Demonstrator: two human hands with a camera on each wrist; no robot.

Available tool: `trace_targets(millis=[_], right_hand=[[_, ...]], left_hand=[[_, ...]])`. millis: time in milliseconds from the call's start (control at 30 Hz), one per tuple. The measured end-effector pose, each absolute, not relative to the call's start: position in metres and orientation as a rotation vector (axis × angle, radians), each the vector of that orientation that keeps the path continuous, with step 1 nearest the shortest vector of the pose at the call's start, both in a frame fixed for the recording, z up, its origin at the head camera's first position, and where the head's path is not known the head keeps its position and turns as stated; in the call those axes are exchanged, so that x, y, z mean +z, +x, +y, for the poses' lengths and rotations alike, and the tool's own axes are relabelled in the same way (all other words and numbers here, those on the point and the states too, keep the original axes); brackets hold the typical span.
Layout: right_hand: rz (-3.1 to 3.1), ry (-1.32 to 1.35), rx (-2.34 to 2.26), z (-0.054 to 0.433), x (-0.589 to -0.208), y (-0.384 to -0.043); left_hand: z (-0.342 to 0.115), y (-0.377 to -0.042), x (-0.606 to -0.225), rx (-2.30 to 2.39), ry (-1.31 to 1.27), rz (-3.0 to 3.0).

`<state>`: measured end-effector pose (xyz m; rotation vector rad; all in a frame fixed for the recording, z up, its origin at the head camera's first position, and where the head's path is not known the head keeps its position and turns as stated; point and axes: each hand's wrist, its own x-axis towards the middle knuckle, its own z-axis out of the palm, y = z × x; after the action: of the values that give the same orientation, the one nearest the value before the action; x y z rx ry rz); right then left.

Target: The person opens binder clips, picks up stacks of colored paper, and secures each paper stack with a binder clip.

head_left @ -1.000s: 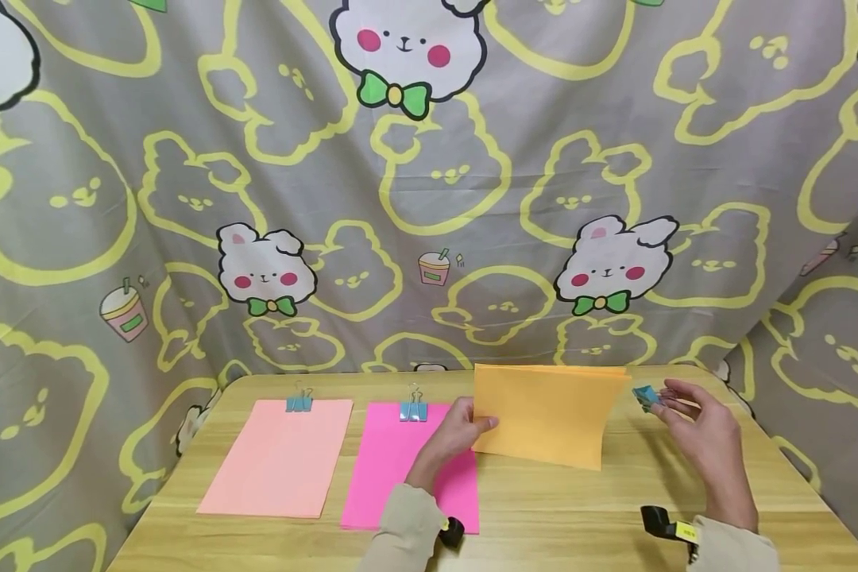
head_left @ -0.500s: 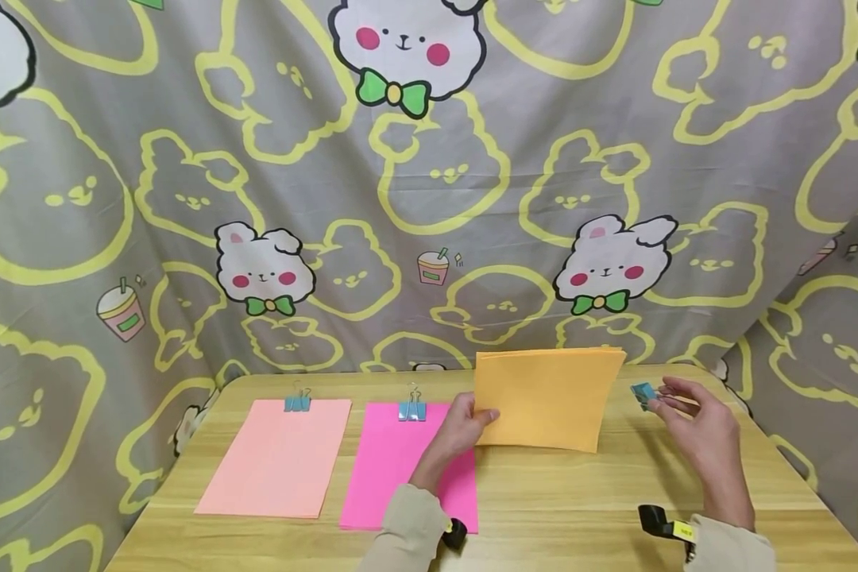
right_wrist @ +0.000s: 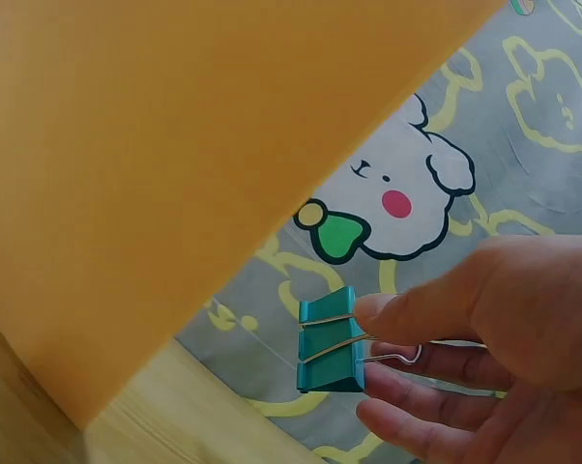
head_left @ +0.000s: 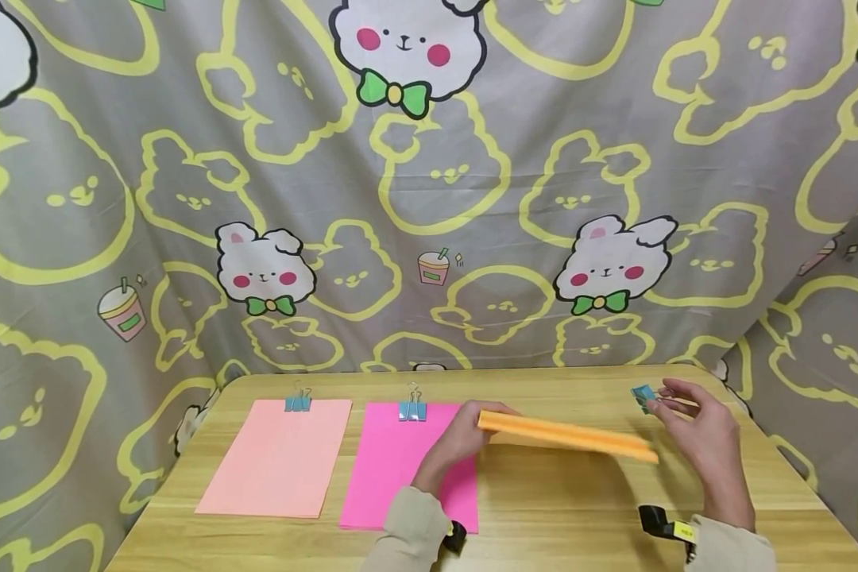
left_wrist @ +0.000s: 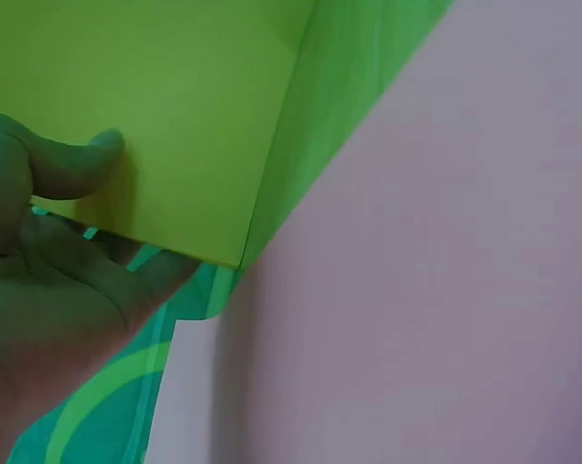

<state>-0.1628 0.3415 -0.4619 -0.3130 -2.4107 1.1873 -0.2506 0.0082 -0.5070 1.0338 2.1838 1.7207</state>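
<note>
My left hand (head_left: 465, 431) grips the left end of a stack of orange paper (head_left: 568, 437), held above the table and tilted nearly edge-on in the head view. In the left wrist view the thumb lies over the sheets (left_wrist: 189, 126) and the fingers sit beneath. To the right, my right hand (head_left: 704, 433) pinches a blue binder clip (head_left: 643, 398) by its wire handles. The right wrist view shows the clip (right_wrist: 328, 343) with its thumb on the wires, just apart from the orange paper's edge.
A pink stack (head_left: 275, 457) lies on the left of the wooden table (head_left: 543, 508), with a blue binder clip (head_left: 298, 403) on its top edge. Beside it is a magenta stack (head_left: 379, 485) with another clip (head_left: 412, 411). A patterned curtain (head_left: 472, 199) hangs behind.
The orange paper, first upright facing me, rose a little and then tipped down to nearly edge-on as my left hand turned. The right hand with its binder clip has barely moved.
</note>
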Motion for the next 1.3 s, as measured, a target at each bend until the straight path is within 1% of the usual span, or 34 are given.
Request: trace_targets(millis=[67,133,367,533,633,767,867,967,1300], right_hand=[[-2.409,-0.309,1.188,0.342,-0.462,-0.163],[-2.409,-0.306,1.191,0.342,-0.463,-0.163],[-2.4,-0.299,1.207,0.343,-0.463,-0.163],[-2.405,-0.292,1.204,0.342,-0.463,-0.162],[-2.411,-0.288,1.201,0.343,-0.463,-0.162],[-2.423,-0.288,1.203,0.343,-0.463,-0.161],[-2.429,-0.292,1.23,0.342,-0.462,-0.161],[-2.425,-0.285,1.278,0.341,-0.461,-0.161],[-2.335,-0.24,1.481,0.338,-0.457,-0.164]], left_hand=[[0.007,-0.251,-0.509,1.758,1.145,2.081],[0.006,-0.252,-0.511,1.806,1.194,1.949],[0.005,-0.254,-0.516,1.907,1.011,1.758],[0.005,-0.256,-0.517,1.926,1.026,1.945],[0.004,-0.256,-0.515,1.915,0.914,2.118],[0.002,-0.256,-0.513,1.919,0.569,2.167],[-0.001,-0.256,-0.512,1.956,0.421,2.098],[-0.004,-0.258,-0.512,1.982,0.385,2.049],[-0.008,-0.258,-0.509,1.985,0.381,2.011]])
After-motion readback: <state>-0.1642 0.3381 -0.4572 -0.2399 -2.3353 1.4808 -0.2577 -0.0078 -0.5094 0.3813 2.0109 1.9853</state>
